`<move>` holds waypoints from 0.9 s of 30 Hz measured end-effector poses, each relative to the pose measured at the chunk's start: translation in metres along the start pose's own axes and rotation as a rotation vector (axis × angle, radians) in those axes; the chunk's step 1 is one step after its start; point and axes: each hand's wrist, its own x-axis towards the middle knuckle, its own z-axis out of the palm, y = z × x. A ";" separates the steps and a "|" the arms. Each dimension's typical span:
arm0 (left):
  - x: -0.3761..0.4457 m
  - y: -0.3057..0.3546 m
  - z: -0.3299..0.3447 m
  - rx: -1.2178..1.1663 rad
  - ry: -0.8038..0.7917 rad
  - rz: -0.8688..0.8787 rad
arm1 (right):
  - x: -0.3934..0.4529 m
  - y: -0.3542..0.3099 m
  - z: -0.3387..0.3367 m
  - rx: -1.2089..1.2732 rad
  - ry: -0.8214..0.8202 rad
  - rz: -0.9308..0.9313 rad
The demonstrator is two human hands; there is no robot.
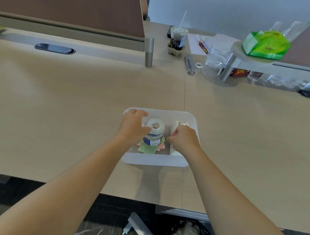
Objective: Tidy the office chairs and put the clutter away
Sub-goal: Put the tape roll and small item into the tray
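Near the front edge of the tabletop (81, 100), a white bin (156, 160) is seen, and inside it a clear plastic bottle (154, 132) is held by the left hand (132, 127), fingers wrapped around its side. Its long axis is nearly upright, with the open mouth pointed up toward the camera, above coloured paper notes (148, 148). The right hand (183, 138) is closed in a pinch beside the bottle; what it grips cannot be told.

Both hands are down inside a white bin (156, 160), its walls closing them in on every side. The left hand (132, 127) is wrapped on an open bottle (154, 131), which fills the gap toward the right hand (184, 138) — little room between them. Left of the left hand the desk (72, 105) lies bare. Ahead and to the right stand obstacles — an iced drink cup (178, 40), a clear jar (217, 59) and a shelf post (227, 67).
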 end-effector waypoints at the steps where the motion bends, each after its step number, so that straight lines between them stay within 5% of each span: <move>1: -0.002 -0.002 -0.002 0.004 0.002 0.003 | -0.003 -0.001 0.000 -0.002 0.039 0.004; 12: -0.040 0.001 -0.043 -0.168 0.029 0.046 | -0.050 -0.034 -0.019 0.201 0.338 -0.191; 18: -0.081 0.002 -0.096 -0.156 0.183 0.090 | -0.087 -0.083 -0.024 0.219 0.255 -0.400; 27: -0.210 -0.024 -0.165 -0.107 0.527 -0.103 | -0.164 -0.147 -0.003 0.164 -0.010 -0.788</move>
